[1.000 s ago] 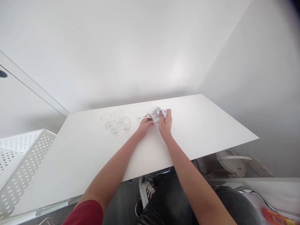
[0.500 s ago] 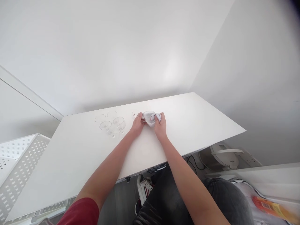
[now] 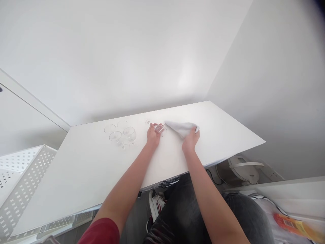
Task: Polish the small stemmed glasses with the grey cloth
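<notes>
My left hand (image 3: 153,135) is closed around a clear stemmed wine glass (image 3: 159,128), tilted on its side above the table, its bowl toward the right and its foot to the upper left. Off to the right, my right hand (image 3: 191,139) grips a pale grey cloth (image 3: 183,128) near one end. The rest of the cloth spreads leftward, its tip close to the glass bowl. Left of my hands, a cluster of several clear stemmed glasses (image 3: 129,133) stands on the white table (image 3: 88,173).
A white wall (image 3: 152,61) rises behind the table. White perforated panels (image 3: 30,179) are at the lower left. Below the right edge are a lidded white appliance (image 3: 245,169), cables and a power strip (image 3: 273,174). An orange packet (image 3: 291,223) lies at lower right.
My right hand has drawn the cloth out of the glass and moved right, so the cloth now hangs spread. The left hand still holds the glass and has shifted slightly right.
</notes>
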Demonstrator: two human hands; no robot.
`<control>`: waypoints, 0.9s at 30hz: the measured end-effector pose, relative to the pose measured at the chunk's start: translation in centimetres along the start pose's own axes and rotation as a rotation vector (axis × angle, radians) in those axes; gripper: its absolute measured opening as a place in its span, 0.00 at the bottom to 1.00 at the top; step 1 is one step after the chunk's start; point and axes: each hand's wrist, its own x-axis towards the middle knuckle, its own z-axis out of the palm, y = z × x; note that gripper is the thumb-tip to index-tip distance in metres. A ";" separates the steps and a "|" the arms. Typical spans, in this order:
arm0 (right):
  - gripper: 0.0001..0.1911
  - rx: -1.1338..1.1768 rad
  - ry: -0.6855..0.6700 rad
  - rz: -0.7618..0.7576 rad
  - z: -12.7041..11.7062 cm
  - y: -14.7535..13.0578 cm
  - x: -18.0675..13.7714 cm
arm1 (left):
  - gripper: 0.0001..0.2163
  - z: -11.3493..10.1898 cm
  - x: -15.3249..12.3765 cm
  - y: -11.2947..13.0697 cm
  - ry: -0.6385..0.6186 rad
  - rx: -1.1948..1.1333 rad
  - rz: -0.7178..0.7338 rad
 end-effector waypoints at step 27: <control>0.38 0.227 -1.006 0.319 0.4 -2.3 -1.8 | 0.17 2.3 -1.5 -0.1 -0.251 0.188 0.112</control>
